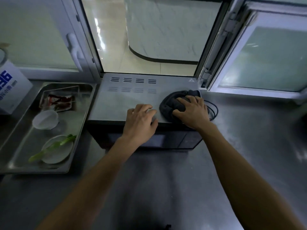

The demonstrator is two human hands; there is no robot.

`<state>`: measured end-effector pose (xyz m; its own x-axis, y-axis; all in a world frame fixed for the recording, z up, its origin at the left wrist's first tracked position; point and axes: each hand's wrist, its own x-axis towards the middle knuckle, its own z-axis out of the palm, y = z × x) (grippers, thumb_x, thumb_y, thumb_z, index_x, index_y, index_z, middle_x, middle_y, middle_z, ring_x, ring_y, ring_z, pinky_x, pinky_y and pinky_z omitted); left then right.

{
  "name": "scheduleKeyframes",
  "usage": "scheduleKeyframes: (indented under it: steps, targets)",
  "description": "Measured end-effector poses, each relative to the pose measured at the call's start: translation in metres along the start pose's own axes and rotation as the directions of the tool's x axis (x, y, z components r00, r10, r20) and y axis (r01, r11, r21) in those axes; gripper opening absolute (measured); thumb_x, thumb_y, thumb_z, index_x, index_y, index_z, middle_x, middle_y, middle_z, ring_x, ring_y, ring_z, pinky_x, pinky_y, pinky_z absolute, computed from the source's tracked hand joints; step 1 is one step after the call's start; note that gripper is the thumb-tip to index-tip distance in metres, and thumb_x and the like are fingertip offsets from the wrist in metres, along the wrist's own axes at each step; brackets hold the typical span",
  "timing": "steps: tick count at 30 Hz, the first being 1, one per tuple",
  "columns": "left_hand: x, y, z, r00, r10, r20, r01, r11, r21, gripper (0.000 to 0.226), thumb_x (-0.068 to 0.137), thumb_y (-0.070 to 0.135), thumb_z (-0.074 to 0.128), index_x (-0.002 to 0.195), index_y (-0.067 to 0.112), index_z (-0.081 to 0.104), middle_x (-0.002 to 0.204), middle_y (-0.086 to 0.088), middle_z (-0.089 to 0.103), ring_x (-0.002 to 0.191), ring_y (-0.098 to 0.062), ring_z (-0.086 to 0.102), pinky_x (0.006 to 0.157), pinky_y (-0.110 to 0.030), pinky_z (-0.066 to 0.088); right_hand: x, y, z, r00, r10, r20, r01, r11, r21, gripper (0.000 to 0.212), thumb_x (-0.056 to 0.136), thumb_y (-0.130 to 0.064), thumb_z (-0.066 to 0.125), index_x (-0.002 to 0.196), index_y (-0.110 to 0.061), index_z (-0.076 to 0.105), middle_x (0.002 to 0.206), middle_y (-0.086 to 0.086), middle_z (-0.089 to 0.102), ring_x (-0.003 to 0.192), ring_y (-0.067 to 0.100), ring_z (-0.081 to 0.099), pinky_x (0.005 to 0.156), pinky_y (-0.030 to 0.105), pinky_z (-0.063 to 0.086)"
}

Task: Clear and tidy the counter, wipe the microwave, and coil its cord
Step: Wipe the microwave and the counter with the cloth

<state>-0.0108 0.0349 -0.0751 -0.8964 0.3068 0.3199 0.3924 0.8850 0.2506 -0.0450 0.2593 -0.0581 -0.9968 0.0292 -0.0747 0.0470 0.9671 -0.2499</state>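
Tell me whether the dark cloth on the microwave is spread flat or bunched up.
Bunched up: the dark grey cloth sits in a rumpled mound under the right hand.

At the far left edge of the frame a white box (11, 90) stands on the tabletop (166, 180), cut off by the border. It bears large blue digits, of which "96" or something close shows, blurred, and below them a line of small blue characters too blurred to read. On the microwave (126, 100), at the upper right corner of its top, sits a small triangular warning sign (192, 80); its content cannot be made out.
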Motion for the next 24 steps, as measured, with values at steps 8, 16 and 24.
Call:
scheduleKeyframes:
  steps: [8, 16, 24]
  targets:
    - [0.013, 0.054, 0.023, 1.000, 0.002, 0.020, -0.003, 0.998, 0.060, 0.028, 0.091, 0.031, 0.059, 0.111, 0.016, 0.069, 0.120, -0.001, 0.062, 0.112, -0.027, 0.057, 0.086, -0.048, 0.047, -0.016, 0.047, -0.006, 1.000, 0.007, 0.004, -0.007, 0.996, 0.084, 0.069, 0.084, -0.059, 0.051, 0.148, -0.039, 0.037, 0.159, 0.000, 0.024, 0.144, 0.035, 0.012, 0.117, 0.050, 0.021]
    - [0.008, 0.048, 0.021, 0.999, -0.009, 0.039, 0.006, 0.996, 0.085, 0.031, 0.091, 0.032, 0.059, 0.117, 0.016, 0.067, 0.122, -0.001, 0.062, 0.115, -0.027, 0.055, 0.088, -0.048, 0.047, -0.011, 0.041, 0.001, 1.000, -0.002, -0.023, 0.003, 0.999, 0.040, 0.064, 0.087, -0.060, 0.044, 0.147, -0.040, 0.035, 0.160, 0.003, 0.022, 0.145, 0.037, 0.010, 0.117, 0.054, 0.015]
    - [-0.008, -0.016, -0.005, 0.999, -0.045, -0.010, 0.046, 0.997, 0.067, 0.030, 0.092, 0.032, 0.062, 0.117, 0.016, 0.067, 0.123, -0.004, 0.062, 0.116, -0.028, 0.054, 0.090, -0.049, 0.046, 0.025, -0.007, -0.001, 0.994, -0.086, 0.073, 0.089, 0.995, -0.041, 0.066, 0.090, -0.063, 0.041, 0.151, -0.042, 0.028, 0.163, 0.001, 0.016, 0.148, 0.036, 0.004, 0.120, 0.056, 0.006]
